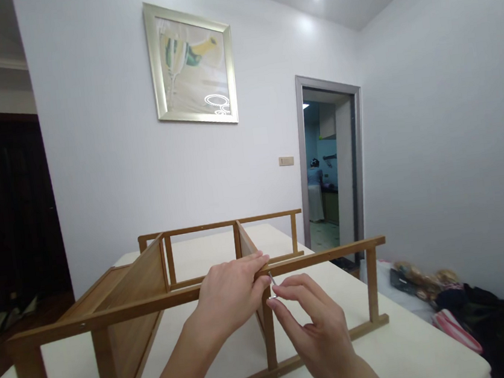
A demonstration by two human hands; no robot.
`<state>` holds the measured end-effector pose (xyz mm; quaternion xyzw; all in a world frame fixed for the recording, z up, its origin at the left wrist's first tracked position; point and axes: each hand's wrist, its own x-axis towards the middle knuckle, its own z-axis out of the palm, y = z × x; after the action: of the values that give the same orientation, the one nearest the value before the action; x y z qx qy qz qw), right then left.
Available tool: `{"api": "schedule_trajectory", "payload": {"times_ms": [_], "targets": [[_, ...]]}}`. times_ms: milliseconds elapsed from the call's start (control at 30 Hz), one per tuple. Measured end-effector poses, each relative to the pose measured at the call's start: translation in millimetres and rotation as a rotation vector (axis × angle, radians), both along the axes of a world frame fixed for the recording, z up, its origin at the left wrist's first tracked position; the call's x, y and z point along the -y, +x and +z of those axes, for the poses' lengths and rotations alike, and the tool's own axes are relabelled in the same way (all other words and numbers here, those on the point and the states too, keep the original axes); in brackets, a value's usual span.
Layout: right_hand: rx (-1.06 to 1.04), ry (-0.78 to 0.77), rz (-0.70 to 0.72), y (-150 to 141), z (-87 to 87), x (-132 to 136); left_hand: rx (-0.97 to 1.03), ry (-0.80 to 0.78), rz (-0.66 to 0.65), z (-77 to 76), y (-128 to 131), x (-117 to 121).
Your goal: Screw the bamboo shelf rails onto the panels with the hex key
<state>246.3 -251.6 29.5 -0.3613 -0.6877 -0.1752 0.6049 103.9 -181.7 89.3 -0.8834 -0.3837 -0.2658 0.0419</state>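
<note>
A brown wooden shelf frame (327,255) lies on its side, its rails and cross panels spanning the white tabletop (416,349). My left hand (227,295) is closed over the near upper rail, at the joint with the middle panel. Just right of it, my right hand (316,318) pinches a small bent metal hex key (272,279) between thumb and fingertips. The key's upper end reaches up to the underside of the rail by that joint; whether it sits in a screw cannot be made out.
Clothes and soft toys (419,279) are heaped to the right of the table. A framed picture (193,68) hangs on the wall ahead. Through the doorway (306,164) at the right, a person (315,191) stands in a kitchen. A dark door (11,198) is at the left.
</note>
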Motion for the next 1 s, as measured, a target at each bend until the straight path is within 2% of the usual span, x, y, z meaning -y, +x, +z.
{"api": "schedule_trajectory", "payload": {"times_ms": [133,233,333,467,533,800,1000], "targets": [[-0.033,-0.006,-0.004,-2.5,5.5,-1.0,0.002,-0.006,-0.003,0.3,-0.4,0.0],[-0.087,-0.070,0.017,-2.3,8.4,-1.8,0.006,-0.004,-0.008,-0.1,-0.6,-0.3],[-0.192,-0.197,0.079,-0.9,11.4,-2.8,0.002,-0.003,-0.008,-0.4,-0.6,-0.6],[-0.393,-0.440,0.214,0.1,14.2,-3.9,-0.001,-0.002,-0.002,0.3,-0.8,-0.4],[-0.446,-0.500,0.252,-0.5,13.9,-4.3,-0.002,-0.001,-0.003,0.5,-1.1,0.0],[-0.466,-0.451,0.293,-4.7,12.8,-1.3,-0.001,0.002,-0.011,0.1,-0.8,-0.4],[-0.495,-0.469,0.403,-3.2,7.1,1.9,-0.002,0.011,-0.005,0.2,-0.4,-0.8]]}}
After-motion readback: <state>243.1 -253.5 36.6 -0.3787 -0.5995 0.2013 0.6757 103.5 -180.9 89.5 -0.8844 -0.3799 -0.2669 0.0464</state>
